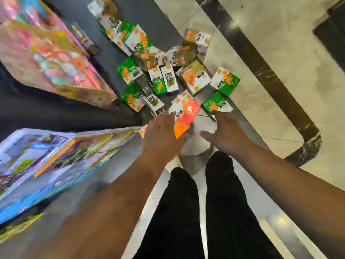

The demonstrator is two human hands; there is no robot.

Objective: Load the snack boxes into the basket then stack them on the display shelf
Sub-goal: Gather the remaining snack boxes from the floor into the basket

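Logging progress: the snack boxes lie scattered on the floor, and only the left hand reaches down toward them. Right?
Not quite. The head view shows both the left hand and the right hand reaching down toward the snack boxes scattered on the floor.

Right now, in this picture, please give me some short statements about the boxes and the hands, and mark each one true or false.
1. Many snack boxes lie scattered on the floor. True.
2. A basket stands among the boxes. False: no basket is in view.
3. The left hand and the right hand both reach down toward the boxes. True.
4. The box between the two hands is blue. False: an orange box lies there.
5. The right hand's fingers are curled into a fist. False: they stretch out toward a green box.
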